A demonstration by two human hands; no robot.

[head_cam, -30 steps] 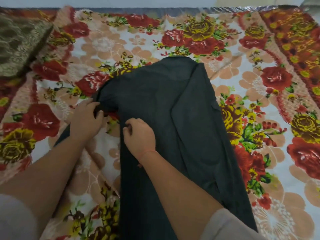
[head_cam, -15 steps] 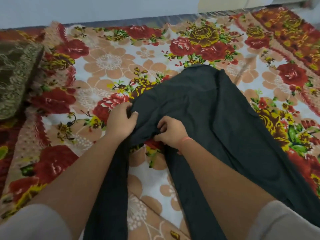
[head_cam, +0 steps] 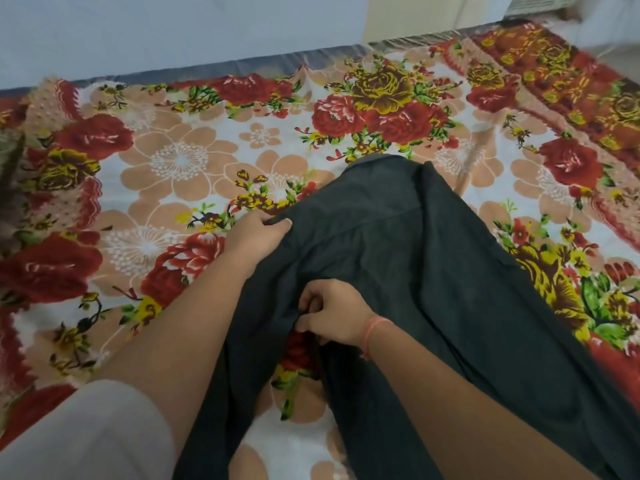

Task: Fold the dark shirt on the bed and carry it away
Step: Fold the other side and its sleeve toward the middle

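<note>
Two bare hands are gripping the dark shirt, which is lying on the flower-printed bedsheet and filling the frame from centre down toward 5 and 6 o'clock. The left hand, sitting just to the 9 o'clock side of centre, is pinching the shirt's left edge, with the thumb lying on top of the cloth and the fingers curling under it. The right hand, below centre toward 6 o'clock, is closing into a loose fist around a bunched fold of the same cloth; a thin orange thread band is circling its wrist. Between the two hands the fabric is hanging in a slack ridge, and below the right hand the shirt is parting into two dark strips that are running off the bottom edge, with a wedge of the sheet showing between them at 6 o'clock. The shirt's far end is resting near the middle of the bed, toward 12 o'clock, beside a cluster of red and yellow roses. A pale sleeve is covering the left upper arm at 7 o'clock. A strip of grey mattress edge is showing at 12 o'clock, against a pale wall.
</note>
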